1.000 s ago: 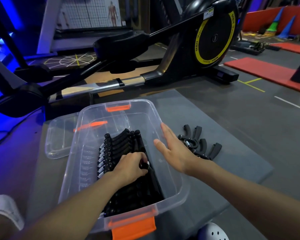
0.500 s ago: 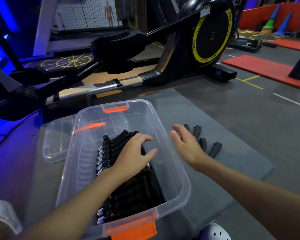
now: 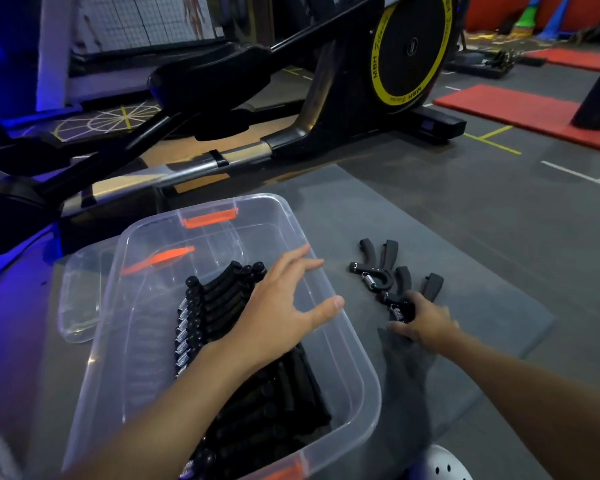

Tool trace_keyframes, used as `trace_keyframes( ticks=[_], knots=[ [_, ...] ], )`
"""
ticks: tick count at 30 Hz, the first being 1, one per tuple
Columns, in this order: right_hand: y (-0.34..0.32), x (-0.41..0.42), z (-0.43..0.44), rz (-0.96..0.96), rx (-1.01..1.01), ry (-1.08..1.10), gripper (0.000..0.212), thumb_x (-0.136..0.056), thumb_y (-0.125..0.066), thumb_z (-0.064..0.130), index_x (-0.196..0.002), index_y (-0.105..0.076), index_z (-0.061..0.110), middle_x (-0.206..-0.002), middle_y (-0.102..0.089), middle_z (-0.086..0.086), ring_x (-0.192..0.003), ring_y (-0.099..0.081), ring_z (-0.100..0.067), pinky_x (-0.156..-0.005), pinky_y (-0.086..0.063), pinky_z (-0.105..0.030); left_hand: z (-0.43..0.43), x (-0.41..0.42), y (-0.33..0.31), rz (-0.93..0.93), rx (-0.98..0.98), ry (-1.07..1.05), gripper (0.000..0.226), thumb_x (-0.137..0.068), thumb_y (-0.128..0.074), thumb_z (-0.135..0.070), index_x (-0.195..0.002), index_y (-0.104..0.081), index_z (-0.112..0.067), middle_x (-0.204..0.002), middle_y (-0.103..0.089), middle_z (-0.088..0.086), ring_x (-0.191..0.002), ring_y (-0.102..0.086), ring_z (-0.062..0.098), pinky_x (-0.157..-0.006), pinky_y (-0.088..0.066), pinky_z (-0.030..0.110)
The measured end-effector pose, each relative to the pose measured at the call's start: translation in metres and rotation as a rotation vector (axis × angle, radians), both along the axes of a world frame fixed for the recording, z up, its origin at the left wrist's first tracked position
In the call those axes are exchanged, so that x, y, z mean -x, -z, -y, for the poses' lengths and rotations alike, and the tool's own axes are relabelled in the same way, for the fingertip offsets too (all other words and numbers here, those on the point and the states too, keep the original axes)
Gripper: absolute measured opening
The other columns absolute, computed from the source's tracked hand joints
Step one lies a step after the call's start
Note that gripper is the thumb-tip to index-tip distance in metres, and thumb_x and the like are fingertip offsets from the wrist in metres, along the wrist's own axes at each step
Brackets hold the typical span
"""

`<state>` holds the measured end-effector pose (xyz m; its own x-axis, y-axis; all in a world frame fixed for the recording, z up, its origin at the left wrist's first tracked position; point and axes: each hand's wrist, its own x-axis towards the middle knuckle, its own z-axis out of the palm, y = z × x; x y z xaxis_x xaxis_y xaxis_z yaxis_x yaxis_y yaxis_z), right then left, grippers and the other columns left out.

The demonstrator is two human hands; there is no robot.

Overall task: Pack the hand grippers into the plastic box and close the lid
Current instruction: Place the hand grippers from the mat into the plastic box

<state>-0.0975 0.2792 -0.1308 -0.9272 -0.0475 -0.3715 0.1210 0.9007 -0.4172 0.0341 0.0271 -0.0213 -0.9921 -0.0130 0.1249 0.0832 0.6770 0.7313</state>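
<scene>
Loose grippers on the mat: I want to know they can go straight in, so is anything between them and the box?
Mostly clear. The loose grippers lie on the mat right of the box, which is open. Only the left hand hovers over its right rim. The right hand is on the nearest one.

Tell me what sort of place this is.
Most likely a gym or fitness studio: a black elliptical trainer with a yellow-ringed flywheel stands on dark rubber flooring, red exercise mats lie beyond, and black spring hand grippers await packing.
</scene>
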Motion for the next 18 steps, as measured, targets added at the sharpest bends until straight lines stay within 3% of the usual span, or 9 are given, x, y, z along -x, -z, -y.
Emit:
trace_keyframes(
  ticks=[4,8,13,18],
  knots=[
    [0.007,0.008,-0.002,-0.086,-0.019,-0.053,0.067,-0.068,-0.079,0.040,-0.123,-0.045,0.023,-0.122,-0.058,0.001,-0.117,-0.046,-0.034,-0.093,-0.040,-0.042,-0.001,-0.002,0.001,-0.007,-0.036,0.002,0.070,-0.069,-0.051,-0.085,-0.131,-0.040,-0.053,-0.148,-0.017,-0.040,-0.142,-0.026,0.003,-0.114,-0.030,0.047],
    [0.015,0.007,-0.005,-0.160,0.011,-0.095,0.063,-0.068,-0.077,0.028,-0.120,-0.045,0.014,-0.114,-0.062,-0.004,-0.106,-0.056,-0.033,-0.082,-0.035,-0.035,-0.001,-0.001,0.001,0.001,-0.021,-0.008,0.072,-0.069,-0.051,-0.086,-0.132,-0.040,-0.053,-0.148,-0.016,-0.041,-0.142,-0.026,0.004,-0.114,-0.030,0.048],
    [-0.003,-0.004,-0.006,-0.195,0.097,-0.058,0.052,-0.067,-0.078,0.026,-0.103,-0.042,0.017,-0.103,-0.065,-0.007,-0.092,-0.060,-0.033,-0.074,-0.047,-0.036,0.001,0.000,-0.003,0.043,0.023,-0.004,0.073,-0.070,-0.051,-0.085,-0.134,-0.039,-0.052,-0.149,-0.015,-0.039,-0.143,-0.025,0.007,-0.115,-0.029,0.047],
    [-0.066,-0.010,-0.002,-0.344,0.157,-0.150,0.047,-0.068,-0.076,0.025,-0.100,-0.041,0.019,-0.103,-0.063,-0.006,-0.092,-0.059,-0.031,-0.075,-0.051,-0.041,0.005,0.003,-0.026,0.026,0.200,0.010,0.054,-0.092,-0.044,-0.061,-0.141,-0.036,-0.041,-0.151,-0.030,-0.022,-0.139,-0.034,0.009,-0.116,-0.025,0.046]
  ],
)
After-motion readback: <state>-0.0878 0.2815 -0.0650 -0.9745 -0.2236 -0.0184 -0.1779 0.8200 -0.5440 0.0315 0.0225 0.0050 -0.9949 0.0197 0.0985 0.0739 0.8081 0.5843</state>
